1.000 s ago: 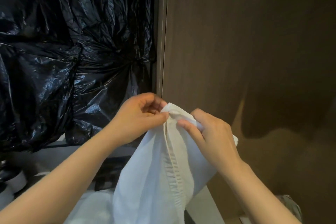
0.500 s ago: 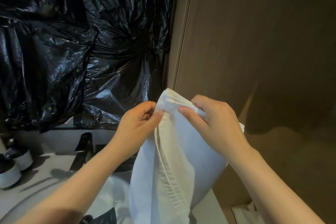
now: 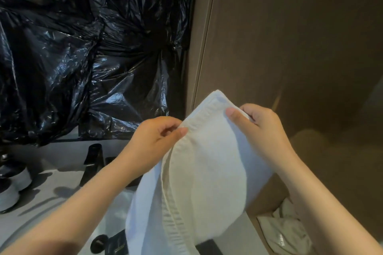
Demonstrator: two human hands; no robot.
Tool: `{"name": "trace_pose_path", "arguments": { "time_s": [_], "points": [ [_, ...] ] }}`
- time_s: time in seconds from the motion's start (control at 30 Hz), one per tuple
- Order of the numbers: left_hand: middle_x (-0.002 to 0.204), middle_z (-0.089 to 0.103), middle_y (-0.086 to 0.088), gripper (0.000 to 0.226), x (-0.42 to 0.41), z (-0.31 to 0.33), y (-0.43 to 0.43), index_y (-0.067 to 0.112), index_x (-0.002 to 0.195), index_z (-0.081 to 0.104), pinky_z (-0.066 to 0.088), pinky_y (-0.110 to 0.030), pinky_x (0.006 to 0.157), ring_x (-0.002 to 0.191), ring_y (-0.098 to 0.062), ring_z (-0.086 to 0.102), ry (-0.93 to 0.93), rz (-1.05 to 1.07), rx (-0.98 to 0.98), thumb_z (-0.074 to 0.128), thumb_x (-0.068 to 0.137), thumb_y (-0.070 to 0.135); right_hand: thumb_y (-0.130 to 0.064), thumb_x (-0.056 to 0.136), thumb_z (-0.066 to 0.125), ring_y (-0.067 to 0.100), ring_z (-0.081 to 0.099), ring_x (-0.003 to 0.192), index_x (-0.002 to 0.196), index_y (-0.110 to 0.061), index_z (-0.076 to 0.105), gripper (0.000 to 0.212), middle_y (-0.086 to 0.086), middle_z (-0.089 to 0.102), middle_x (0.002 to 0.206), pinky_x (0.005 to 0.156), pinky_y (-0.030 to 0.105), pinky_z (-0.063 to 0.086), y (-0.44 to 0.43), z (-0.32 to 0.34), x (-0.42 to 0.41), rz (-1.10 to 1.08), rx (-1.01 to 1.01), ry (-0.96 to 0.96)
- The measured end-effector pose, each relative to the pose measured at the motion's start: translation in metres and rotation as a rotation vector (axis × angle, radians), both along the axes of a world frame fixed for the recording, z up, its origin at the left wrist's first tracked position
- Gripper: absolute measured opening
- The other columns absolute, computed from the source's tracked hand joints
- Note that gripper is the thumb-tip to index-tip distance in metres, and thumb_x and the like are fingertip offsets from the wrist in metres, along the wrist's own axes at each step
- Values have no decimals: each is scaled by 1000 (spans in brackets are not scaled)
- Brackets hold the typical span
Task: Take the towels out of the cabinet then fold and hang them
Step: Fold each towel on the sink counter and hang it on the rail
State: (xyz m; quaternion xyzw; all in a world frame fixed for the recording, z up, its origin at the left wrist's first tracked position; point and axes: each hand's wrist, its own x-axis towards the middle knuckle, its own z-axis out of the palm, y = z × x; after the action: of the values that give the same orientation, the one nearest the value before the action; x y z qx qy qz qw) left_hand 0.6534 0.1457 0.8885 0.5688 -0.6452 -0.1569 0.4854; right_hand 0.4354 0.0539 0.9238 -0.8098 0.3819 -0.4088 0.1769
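A white towel [image 3: 207,176] hangs in front of me, folded over so that its stitched hems lie together and run down its left side. My left hand [image 3: 153,145] pinches the hemmed edge near the top between thumb and fingers. My right hand [image 3: 261,130] grips the top right part, thumb on the front and fingers behind. The towel's lower end drops out of view at the bottom. No rail or hook shows.
Crumpled black plastic sheeting [image 3: 83,47] covers the wall on the left. A brown wooden cabinet panel [image 3: 290,47] fills the right. Below lies a pale counter [image 3: 51,203] with a black tap [image 3: 93,163] and dark-topped jars [image 3: 12,188]. More light cloth [image 3: 286,232] lies at lower right.
My view has turned down and left, showing the counter and tap. Both hands have spread apart along the towel's top edge, and the towel has opened wider between them.
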Motion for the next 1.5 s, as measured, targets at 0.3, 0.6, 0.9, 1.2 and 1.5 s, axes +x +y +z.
{"name": "trace_pose_path", "arguments": {
  "time_s": [0.3, 0.6, 0.9, 1.2, 1.5],
  "points": [
    [75, 67, 7, 20, -73, -28, -67, 21, 83, 73, 42, -23, 59, 67, -7, 59, -320, -139, 313, 60, 93, 33, -49, 94, 54, 6, 43, 45, 56, -19, 46, 49, -7, 44, 44, 54, 25, 32, -16, -98, -92, -204, 440, -114],
    [99, 67, 0, 22, -213, -216, -139, 15, 95, 70, 45, -28, 82, 99, -22, 61, -458, -263, 690, 59, 93, 34, -38, 98, 54, 7, 36, 47, 53, -22, 37, 51, -9, 37, 48, 45, 24, 23, -23, -275, -214, -517, 759, 41],
    [118, 64, 0, 30, -291, -279, -181, 18, 109, 69, 43, -31, 89, 116, -23, 56, -691, -280, 703, 51, 96, 39, -31, 101, 45, 24, 49, 64, 63, -11, 45, 42, 4, 48, 59, 60, 33, 34, -43, -337, -277, -654, 829, 40],
    [113, 67, -3, 26, -301, -309, -196, 19, 106, 69, 43, -29, 87, 108, -25, 59, -622, -157, 725, 54, 96, 37, -30, 101, 47, 20, 50, 70, 67, -13, 51, 38, 1, 53, 68, 54, 26, 29, -66, -369, -284, -680, 890, 80],
    [90, 62, 7, 15, -260, -272, -162, 18, 97, 70, 45, -21, 76, 81, -11, 59, -332, -101, 526, 72, 84, 25, -14, 97, 57, 21, 59, 96, 107, -9, 64, 14, 6, 62, 105, 80, 22, 42, -42, -345, -270, -522, 656, -86]
  ]
}}
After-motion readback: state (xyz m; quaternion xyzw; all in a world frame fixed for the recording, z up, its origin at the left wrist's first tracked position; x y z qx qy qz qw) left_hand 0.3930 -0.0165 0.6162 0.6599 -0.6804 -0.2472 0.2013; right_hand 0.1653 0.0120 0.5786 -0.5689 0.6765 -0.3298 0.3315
